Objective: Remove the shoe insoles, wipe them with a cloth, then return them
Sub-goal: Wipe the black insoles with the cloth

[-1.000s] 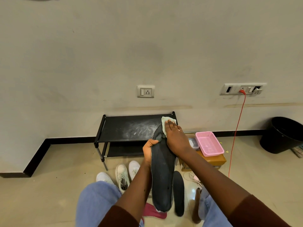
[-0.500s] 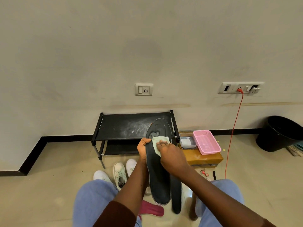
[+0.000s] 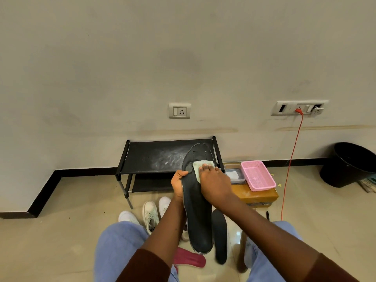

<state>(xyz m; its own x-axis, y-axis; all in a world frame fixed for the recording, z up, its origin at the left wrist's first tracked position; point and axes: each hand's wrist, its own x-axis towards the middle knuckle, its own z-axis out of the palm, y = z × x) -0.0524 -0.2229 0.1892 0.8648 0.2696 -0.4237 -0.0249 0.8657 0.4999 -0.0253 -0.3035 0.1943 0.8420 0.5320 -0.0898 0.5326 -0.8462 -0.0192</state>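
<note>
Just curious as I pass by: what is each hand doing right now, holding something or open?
Left hand: fingers curled round the dark insole, holding it up.
Right hand: fingers straight, pressing the green cloth onto that insole.

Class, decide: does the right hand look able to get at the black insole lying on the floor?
Probably yes: the floor insole lies uncovered just beside the held insole, though the right hand is busy pressing the cloth on that one.
</note>
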